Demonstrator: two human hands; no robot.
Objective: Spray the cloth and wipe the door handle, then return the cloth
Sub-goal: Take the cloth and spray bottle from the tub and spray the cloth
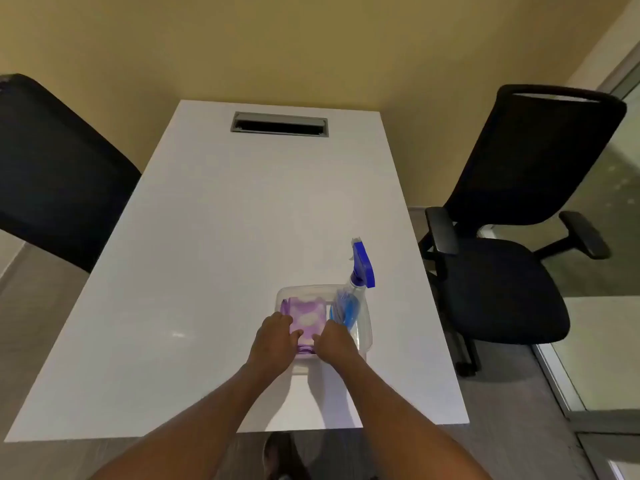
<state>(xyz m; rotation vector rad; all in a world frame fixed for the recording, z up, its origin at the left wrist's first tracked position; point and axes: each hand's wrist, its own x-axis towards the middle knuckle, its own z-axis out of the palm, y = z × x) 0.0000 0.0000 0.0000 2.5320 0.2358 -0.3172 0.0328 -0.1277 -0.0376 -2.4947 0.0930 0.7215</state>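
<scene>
Head view. The cloth [306, 318], purple with pale patches, lay folded in a clear tub [363, 336] on the white counter [225, 258]. Both hands reached into the tub: the left hand [273, 341] and right hand [334, 342] each curled over the cloth's near edge, hiding it; whether either grip had closed on the fabric could not be told. The spray bottle [353, 292] leaned at the tub's right side, its base blurred behind the wall. No door handle was in frame.
</scene>
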